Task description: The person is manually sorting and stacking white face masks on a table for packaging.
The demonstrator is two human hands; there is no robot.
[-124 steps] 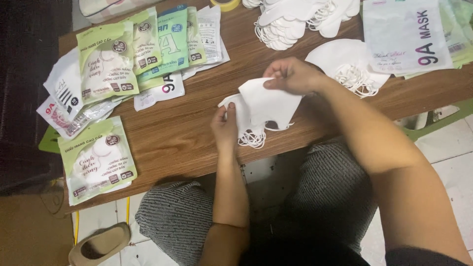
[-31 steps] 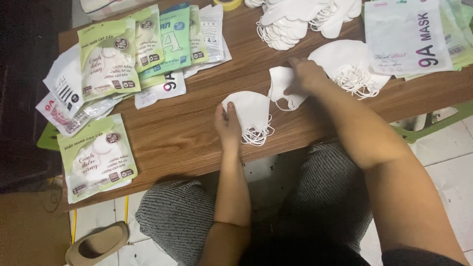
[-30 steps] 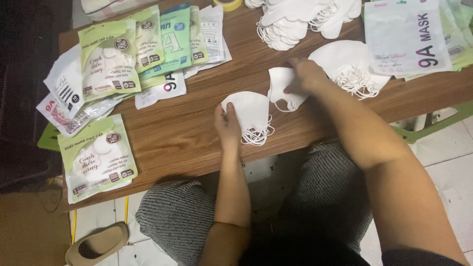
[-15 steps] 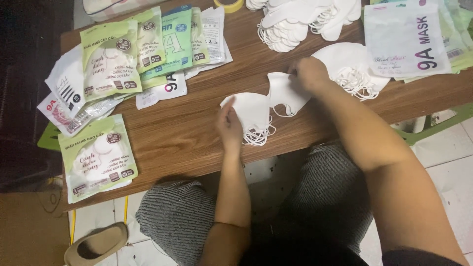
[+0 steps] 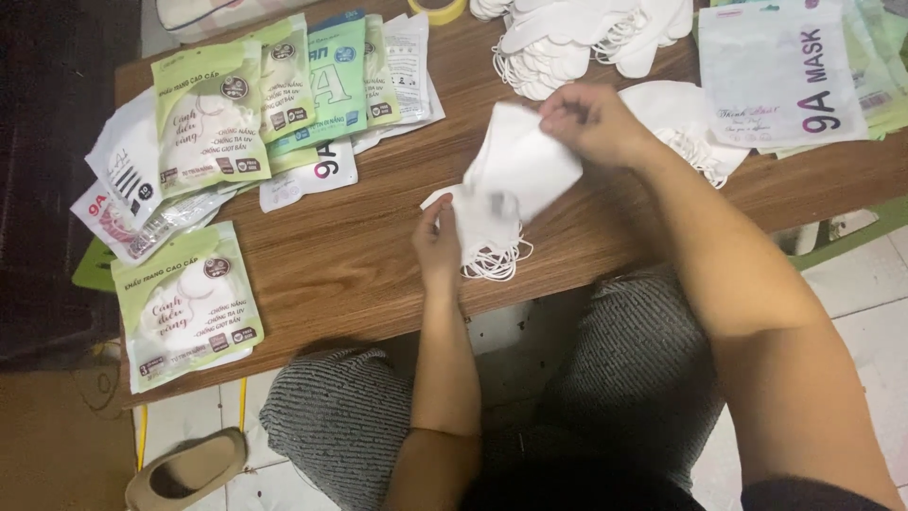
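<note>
**Mask lifted off the bench and brought over the small stack**

The right hand is closed in a pinch on the top edge of a white face mask, which now hangs raised and tilted above the bench. Half a second earlier the same mask was held lower, just beside the stack; a second earlier it was set further to the right, near the heap of masks there. So the mask has been carried leftward and upward, and is now held partly over the small stack of masks at the near edge of the bench.

The left hand is laid against the left side of that stack, fingers lightly curled on it, and the stack is kept in place much as it was before. Loose white ear loops are seen spilling from under the stack toward the bench edge.

From this change it is judged that one more mask is about to be added to the stack, so the gathering is under way rather than done.

Further out, a heap of white masks lies just right of the raised hand, and a larger pile at the far edge. A white pouch is set at the far right. Green pouches are fanned at the left, and one green pouch lies alone at the near left corner. A roll of tape is partly in view at the top. A sandal lies on the tiled floor below.
</note>
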